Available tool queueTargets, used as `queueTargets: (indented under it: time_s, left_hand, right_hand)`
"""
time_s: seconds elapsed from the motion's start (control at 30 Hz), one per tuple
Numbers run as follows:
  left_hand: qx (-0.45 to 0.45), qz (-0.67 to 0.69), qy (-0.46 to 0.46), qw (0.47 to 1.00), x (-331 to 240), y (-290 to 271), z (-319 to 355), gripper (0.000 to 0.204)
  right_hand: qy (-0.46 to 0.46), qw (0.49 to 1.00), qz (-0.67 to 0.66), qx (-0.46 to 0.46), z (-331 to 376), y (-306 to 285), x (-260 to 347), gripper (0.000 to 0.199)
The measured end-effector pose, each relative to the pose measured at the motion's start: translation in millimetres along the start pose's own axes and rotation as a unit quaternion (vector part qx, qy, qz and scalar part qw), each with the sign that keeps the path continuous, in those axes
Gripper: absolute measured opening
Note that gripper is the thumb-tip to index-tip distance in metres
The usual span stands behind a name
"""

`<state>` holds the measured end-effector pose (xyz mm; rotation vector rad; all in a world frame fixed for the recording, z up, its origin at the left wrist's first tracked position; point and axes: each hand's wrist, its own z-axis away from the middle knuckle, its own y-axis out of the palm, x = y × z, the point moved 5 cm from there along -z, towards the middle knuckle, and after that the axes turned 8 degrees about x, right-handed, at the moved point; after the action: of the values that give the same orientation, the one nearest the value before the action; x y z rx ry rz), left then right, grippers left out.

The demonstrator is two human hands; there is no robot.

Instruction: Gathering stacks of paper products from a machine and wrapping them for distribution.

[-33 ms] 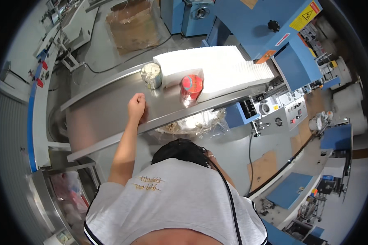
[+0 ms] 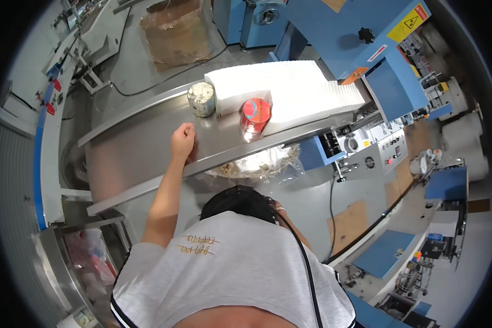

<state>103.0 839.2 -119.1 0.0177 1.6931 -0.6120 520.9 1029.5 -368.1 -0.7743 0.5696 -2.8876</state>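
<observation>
Steel chute (image 2: 142, 147) unchanged; left grip (image 2: 182, 141) stays curled near pale-filled canister (image 2: 201, 99).

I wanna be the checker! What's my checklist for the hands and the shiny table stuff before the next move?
1. Left hand apart from the white-filled container: ok, a gap shows.
2. White-filled container standing upright on the metal table: ok.
3. Red-topped container standing upright: ok, beside the white stack.
4. White stack's left end even: not ok, it is stepped.
5. Left hand's fist empty: cannot tell, the fingers are curled.
6. Right hand free: cannot tell, mostly hidden.
</observation>
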Motion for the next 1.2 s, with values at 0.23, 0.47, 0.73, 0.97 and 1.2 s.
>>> queueTargets:
  time_s: [0.23, 0.47, 0.73, 0.97, 1.2]
  left_hand:
    - [0.154, -0.027, 0.059, 0.986, -52, 26, 11, 0.021]
    - [0.162, -0.023, 0.033, 0.986, -35, 15, 17, 0.02]
    - [0.167, 0.0, 0.021, 0.986, -36, 24, 10, 0.016]
    - [0.152, 0.0, 0.047, 0.987, -35, 18, 8, 0.017]
    - [0.17, 0.058, 0.014, 0.984, -15, 21, 6, 0.017]
  right_hand:
    - [-0.162, 0.984, 0.018, -0.077, -31, 82, -99, 0.041]
    - [0.073, 0.997, -0.001, -0.017, 53, 113, -44, 0.042]
    - [0.009, 1.0, -0.03, -0.002, 18, 141, -59, 0.04]
    - [-0.058, 0.997, -0.033, -0.027, 3, 136, -37, 0.04]
    - [-0.125, 0.991, 0.027, -0.039, 16, 128, -21, 0.031]
